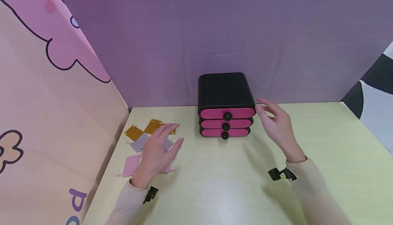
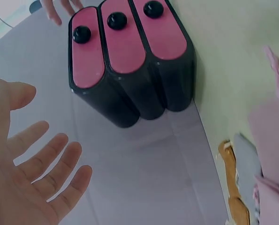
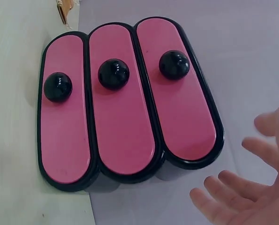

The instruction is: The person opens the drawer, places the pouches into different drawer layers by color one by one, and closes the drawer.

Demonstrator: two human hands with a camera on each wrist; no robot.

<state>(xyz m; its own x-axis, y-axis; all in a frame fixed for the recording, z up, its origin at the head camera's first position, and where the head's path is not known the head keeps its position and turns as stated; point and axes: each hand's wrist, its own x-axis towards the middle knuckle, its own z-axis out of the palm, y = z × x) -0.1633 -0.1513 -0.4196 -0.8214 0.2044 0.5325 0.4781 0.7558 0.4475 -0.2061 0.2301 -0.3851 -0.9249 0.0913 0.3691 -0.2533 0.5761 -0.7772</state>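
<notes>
Your right hand [image 1: 277, 124] is spread, empty, just beside the box [image 1: 225, 90] near the table's [image 1: 215, 180] far edge; your left hand [image 1: 158, 151], loose and empty, partly hides the pouches [image 1: 134, 133]. The box looks light, stiff, slick: pinch its knobs [image 1: 227, 116]. The pouches look soft. The backdrop [image 1: 184, 40] limits reach behind.
</notes>
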